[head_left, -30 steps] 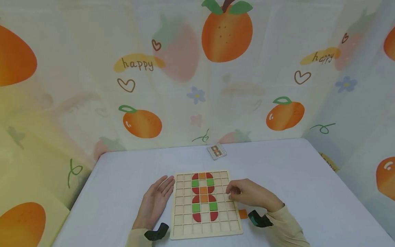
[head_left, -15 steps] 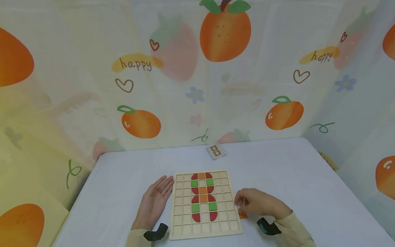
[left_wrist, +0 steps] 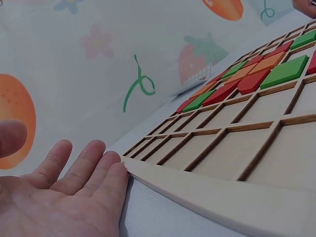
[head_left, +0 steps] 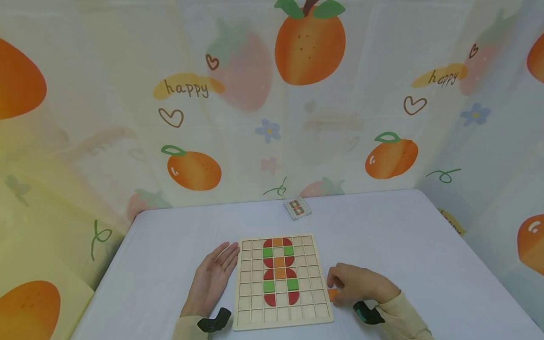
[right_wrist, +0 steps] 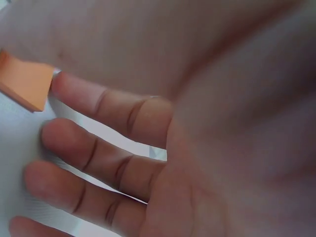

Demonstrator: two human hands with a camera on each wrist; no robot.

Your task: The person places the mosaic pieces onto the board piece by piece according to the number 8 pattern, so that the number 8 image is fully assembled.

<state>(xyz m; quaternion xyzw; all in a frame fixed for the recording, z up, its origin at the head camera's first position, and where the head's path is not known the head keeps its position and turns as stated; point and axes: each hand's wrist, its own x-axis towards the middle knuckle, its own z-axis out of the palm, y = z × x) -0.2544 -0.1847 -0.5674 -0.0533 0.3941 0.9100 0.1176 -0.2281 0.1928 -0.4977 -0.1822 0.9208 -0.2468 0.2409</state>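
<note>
A wooden grid board (head_left: 244, 315) lies in the middle of the table, with red quarter-round tiles (head_left: 269, 300), green square tiles (head_left: 269, 286) and orange square tiles (head_left: 279, 273) set in its middle columns. My left hand (head_left: 211, 278) lies palm up, fingers straight, its fingertips against the board's left edge. Just off the board's right edge, my right hand (head_left: 361, 284) pinches a loose orange square tile (head_left: 332, 294) between thumb and index finger, low at the tabletop. In the right wrist view that orange tile (right_wrist: 30, 85) shows at the index fingertip, partly hidden by the thumb.
A small stack of pattern cards (head_left: 297, 208) lies near the table's back edge. The white-covered table (head_left: 165, 255) meets a fruit-printed curtain (head_left: 238, 156) behind it. Dark straps (head_left: 369, 313) sit on both wrists.
My right hand has moved from over the board's right side outward and down to the loose orange tile, which its fingers now pinch. The left hand stays put.
</note>
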